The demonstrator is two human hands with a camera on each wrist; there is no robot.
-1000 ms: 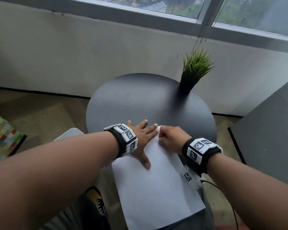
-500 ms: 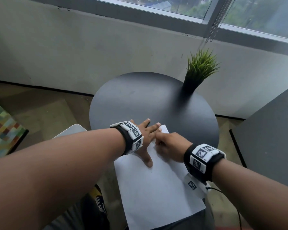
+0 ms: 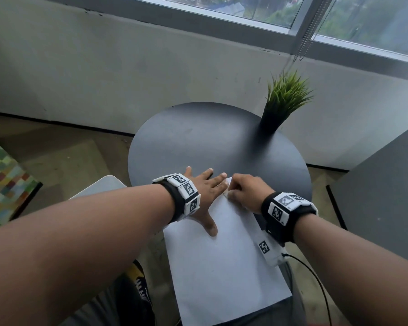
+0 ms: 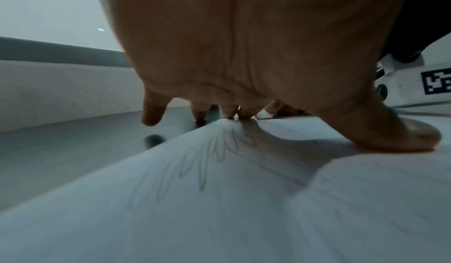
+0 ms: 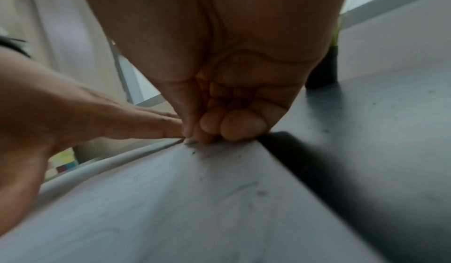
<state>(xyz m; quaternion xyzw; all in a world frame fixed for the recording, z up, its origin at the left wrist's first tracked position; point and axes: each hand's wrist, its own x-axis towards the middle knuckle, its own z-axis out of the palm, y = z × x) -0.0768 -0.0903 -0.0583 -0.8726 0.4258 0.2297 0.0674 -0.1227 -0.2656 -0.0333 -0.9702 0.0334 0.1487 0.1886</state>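
A white sheet of paper point(image 3: 222, 267) lies on the near part of the round black table point(image 3: 198, 137) and overhangs its near edge. Faint pencil scribbles point(image 4: 219, 151) show on it, with dark crumbs point(image 5: 192, 152) near its far corner. My left hand point(image 3: 205, 191) presses flat on the sheet, fingers spread and thumb point(image 4: 402, 134) down. My right hand point(image 3: 245, 191) is at the far corner with its fingers curled point(image 5: 231, 124) tight against the paper. It seems to pinch a small white eraser point(image 4: 264, 114), which is mostly hidden.
A potted grass plant point(image 3: 283, 100) stands at the table's far right. A grey cabinet point(image 3: 386, 184) is to the right. A white seat point(image 3: 104, 184) and a chequered cushion point(image 3: 0, 180) are to the left. A black cable point(image 3: 316, 278) hangs from my right wrist.
My right hand has shifted slightly back and forth at the paper's far corner, close to the left fingertips. The left hand stays pressed flat on the sheet.
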